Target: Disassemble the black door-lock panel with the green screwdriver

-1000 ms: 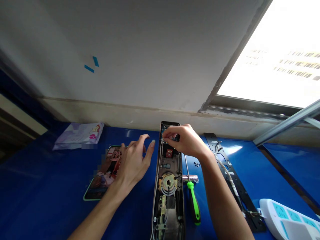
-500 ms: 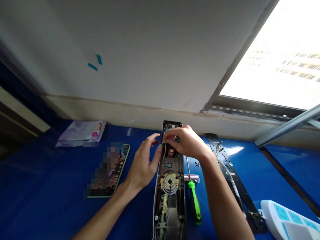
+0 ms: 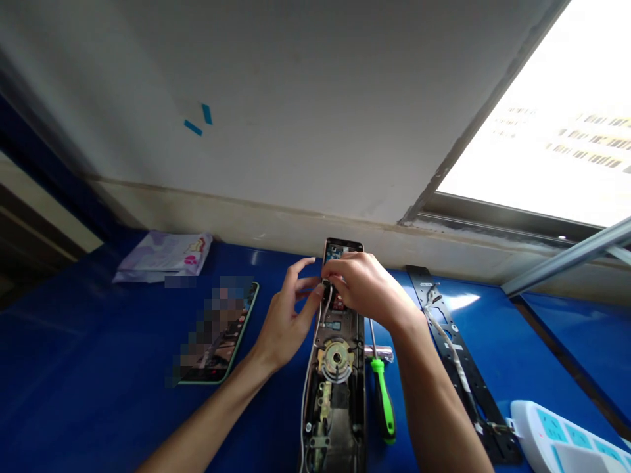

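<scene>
An opened door-lock body (image 3: 336, 381) lies lengthwise on the blue table (image 3: 98, 368), its brass gear and circuit parts showing. My right hand (image 3: 365, 289) is closed in a pinch over the lock's upper end, on a small connector with a white wire (image 3: 315, 335) that runs down the lock's left edge. My left hand (image 3: 286, 315) has come in beside it, thumb and fingertips meeting at the same connector, the other fingers spread.
A green-handled screwdriver (image 3: 383, 401) lies right of the lock. A black metal plate (image 3: 463, 361) with a white cable is further right, then a white power strip (image 3: 562, 433). A phone (image 3: 217, 335) and a tissue packet (image 3: 165, 256) lie left.
My left hand moved right from over the phone to the lock's upper end and joined the right hand's pinch. The white wire now hangs visibly between them.
</scene>
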Action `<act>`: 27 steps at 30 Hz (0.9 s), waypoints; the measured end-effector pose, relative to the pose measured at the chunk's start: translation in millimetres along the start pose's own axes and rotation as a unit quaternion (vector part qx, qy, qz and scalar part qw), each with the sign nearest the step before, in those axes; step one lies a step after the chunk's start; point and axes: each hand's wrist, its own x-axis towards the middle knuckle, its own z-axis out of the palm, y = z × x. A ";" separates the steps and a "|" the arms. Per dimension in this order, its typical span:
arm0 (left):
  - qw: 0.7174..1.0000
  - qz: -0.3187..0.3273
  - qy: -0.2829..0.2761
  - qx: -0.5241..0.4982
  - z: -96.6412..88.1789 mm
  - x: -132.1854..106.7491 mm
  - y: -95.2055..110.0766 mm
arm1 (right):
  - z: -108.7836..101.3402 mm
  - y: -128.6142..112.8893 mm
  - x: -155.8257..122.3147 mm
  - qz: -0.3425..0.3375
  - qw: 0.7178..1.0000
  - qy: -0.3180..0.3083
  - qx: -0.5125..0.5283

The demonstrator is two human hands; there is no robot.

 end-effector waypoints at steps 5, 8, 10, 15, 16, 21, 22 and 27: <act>0.987 -0.063 0.018 -0.145 1.5 2.0 2.0 | 4.8 -8.0 -0.7 0.028 0.999 0.016 -0.014; 0.979 -0.072 0.027 -0.191 0.7 1.8 2.3 | 8.9 -9.7 -0.3 0.046 0.998 0.028 -0.014; 0.976 -0.073 0.029 -0.205 -0.2 1.4 2.2 | 10.9 -11.1 0.4 0.056 0.998 0.033 -0.013; 0.975 -0.074 0.027 -0.205 -1.2 0.4 2.7 | 13.8 -19.9 2.2 0.077 0.996 0.039 -0.012; 0.976 -0.073 0.027 -0.204 -1.1 0.4 2.7 | 14.3 -21.4 2.4 0.081 0.996 0.041 -0.012; 0.979 -0.070 0.043 -0.186 1.1 1.4 1.8 | 12.4 -15.5 1.1 0.072 0.997 0.033 0.018; 0.981 -0.070 0.049 -0.176 1.8 1.4 1.6 | 10.4 -12.5 0.4 0.069 0.997 0.029 0.027; 0.988 -0.061 0.050 -0.129 6.0 1.0 1.7 | -2.2 -2.9 -4.2 0.075 0.995 0.017 0.056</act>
